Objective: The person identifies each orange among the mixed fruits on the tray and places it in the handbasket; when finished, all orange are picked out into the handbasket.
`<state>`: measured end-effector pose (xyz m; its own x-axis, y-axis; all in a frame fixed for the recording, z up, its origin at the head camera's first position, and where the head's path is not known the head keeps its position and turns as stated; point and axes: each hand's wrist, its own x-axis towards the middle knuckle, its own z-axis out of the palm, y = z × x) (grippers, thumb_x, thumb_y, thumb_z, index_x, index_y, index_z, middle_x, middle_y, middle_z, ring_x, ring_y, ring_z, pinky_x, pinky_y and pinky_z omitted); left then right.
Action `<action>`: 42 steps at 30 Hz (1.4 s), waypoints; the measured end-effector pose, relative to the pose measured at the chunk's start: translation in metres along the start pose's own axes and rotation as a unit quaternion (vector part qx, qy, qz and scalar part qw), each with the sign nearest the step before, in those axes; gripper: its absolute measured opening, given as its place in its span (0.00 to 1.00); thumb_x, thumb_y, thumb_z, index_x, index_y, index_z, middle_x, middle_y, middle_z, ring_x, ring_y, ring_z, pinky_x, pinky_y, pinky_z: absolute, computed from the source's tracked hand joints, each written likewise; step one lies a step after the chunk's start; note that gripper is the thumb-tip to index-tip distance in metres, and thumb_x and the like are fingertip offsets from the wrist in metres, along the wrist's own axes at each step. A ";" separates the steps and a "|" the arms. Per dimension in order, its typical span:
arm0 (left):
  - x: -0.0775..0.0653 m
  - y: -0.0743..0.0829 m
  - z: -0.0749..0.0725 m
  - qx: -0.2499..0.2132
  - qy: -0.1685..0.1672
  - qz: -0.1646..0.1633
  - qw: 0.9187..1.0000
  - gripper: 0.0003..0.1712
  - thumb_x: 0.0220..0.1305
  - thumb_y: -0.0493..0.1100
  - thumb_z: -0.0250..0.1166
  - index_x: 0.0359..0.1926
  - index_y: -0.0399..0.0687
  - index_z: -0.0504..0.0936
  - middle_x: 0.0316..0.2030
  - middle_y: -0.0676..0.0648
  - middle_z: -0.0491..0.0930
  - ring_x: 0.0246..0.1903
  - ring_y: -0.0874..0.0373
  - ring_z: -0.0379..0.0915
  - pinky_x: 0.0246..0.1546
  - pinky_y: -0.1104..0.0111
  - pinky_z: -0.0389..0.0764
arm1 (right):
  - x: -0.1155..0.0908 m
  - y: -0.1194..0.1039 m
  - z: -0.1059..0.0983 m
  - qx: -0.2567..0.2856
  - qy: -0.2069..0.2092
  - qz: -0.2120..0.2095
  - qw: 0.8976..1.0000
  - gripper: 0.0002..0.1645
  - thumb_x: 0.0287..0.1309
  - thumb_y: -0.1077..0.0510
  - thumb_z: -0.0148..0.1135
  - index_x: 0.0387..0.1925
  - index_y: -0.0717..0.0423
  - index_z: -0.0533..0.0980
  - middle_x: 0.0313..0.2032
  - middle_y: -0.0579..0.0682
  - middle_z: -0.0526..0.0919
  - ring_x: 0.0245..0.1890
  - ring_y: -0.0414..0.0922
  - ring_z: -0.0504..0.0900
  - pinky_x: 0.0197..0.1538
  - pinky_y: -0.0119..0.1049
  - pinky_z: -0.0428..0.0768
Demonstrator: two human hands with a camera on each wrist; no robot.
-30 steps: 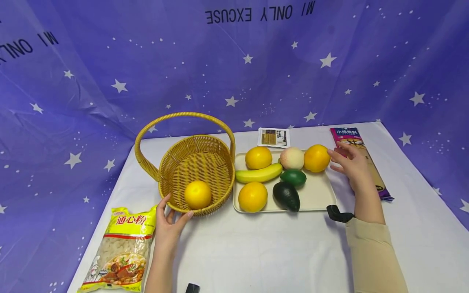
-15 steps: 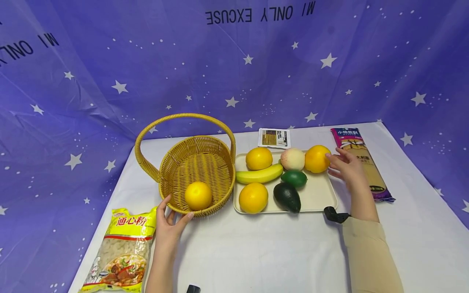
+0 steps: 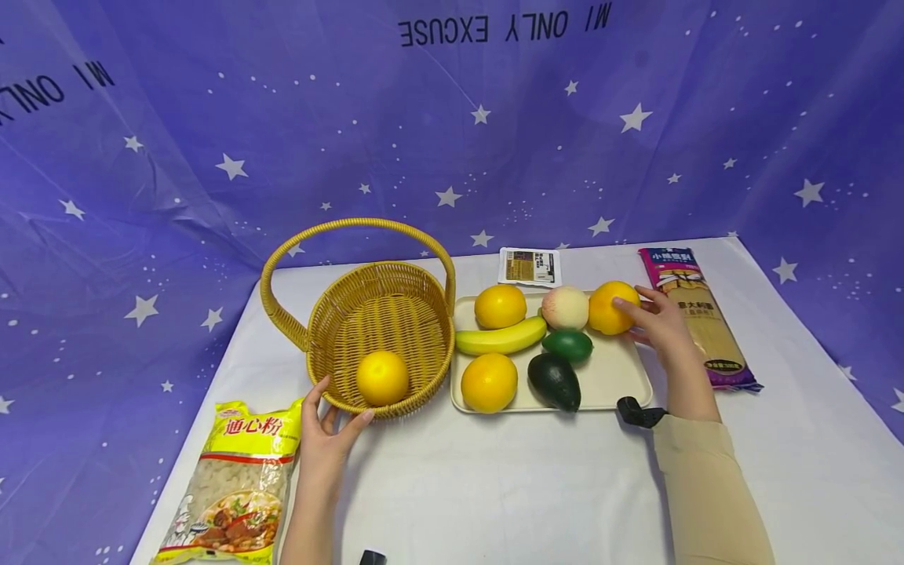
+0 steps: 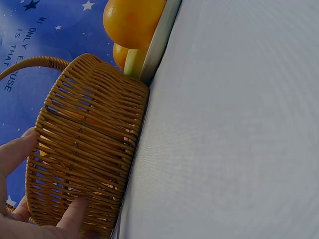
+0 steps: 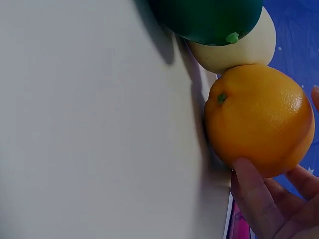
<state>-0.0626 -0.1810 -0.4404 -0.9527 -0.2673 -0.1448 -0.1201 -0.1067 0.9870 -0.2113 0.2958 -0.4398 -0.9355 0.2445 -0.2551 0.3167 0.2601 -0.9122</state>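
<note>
A round wicker basket (image 3: 381, 314) with a tall arched handle stands at left centre, one orange (image 3: 383, 378) inside it near the front. My left hand (image 3: 328, 435) holds the basket's front edge: two digits are at the rim, and another finger (image 4: 74, 216) presses the outer wall. On a cream tray (image 3: 614, 384) to the right lie more fruits. At its back right corner my right hand (image 3: 667, 329) grips an orange (image 5: 259, 119), thumb on the near side, other fingers around the right and back. That orange still sits beside a pale peach (image 3: 565, 308).
The tray also bears a banana (image 3: 501, 337), two more orange-yellow fruits, a small green fruit (image 3: 568, 345) and a dark avocado (image 3: 554, 381). A macaroni bag (image 3: 236, 486) lies front left, a noodle pack (image 3: 699, 314) at right, a small white packet (image 3: 530, 267) behind the tray.
My right hand has moved left, from beside the tray's right orange onto it, and its fingers have come around the fruit. The left hand and basket have stayed in place.
</note>
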 end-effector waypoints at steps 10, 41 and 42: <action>0.000 0.000 -0.002 0.003 -0.001 -0.006 1.000 0.51 0.53 0.32 0.69 0.70 0.55 0.49 0.71 0.55 0.39 0.68 0.53 0.45 0.48 0.80 0.73 | -0.007 -0.010 0.004 -0.027 -0.001 0.003 1.000 0.58 0.47 0.32 0.63 0.71 0.54 0.51 0.64 0.64 0.58 0.55 0.56 0.68 0.44 0.35 0.81; 0.000 -0.001 -0.003 0.004 -0.004 -0.009 1.000 0.51 0.52 0.32 0.69 0.70 0.55 0.49 0.71 0.53 0.39 0.69 0.53 0.43 0.47 0.79 0.73 | -0.028 -0.041 0.000 0.114 0.024 -0.059 0.991 0.47 0.46 0.43 0.70 0.67 0.48 0.62 0.57 0.55 0.66 0.49 0.47 0.72 0.36 0.36 0.82; 0.000 -0.001 -0.003 0.004 -0.005 -0.010 1.000 0.51 0.52 0.33 0.69 0.70 0.55 0.48 0.71 0.53 0.39 0.69 0.53 0.43 0.47 0.79 0.73 | -0.034 -0.048 0.002 0.106 0.020 -0.066 0.992 0.48 0.47 0.42 0.70 0.68 0.49 0.61 0.58 0.55 0.65 0.49 0.46 0.72 0.37 0.35 0.82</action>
<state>-0.0617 -0.1839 -0.4413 -0.9528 -0.2563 -0.1629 -0.1405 -0.1035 0.9847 -0.1954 0.2728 -0.3880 -0.9585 0.2585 -0.1204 0.1482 0.0906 -0.9848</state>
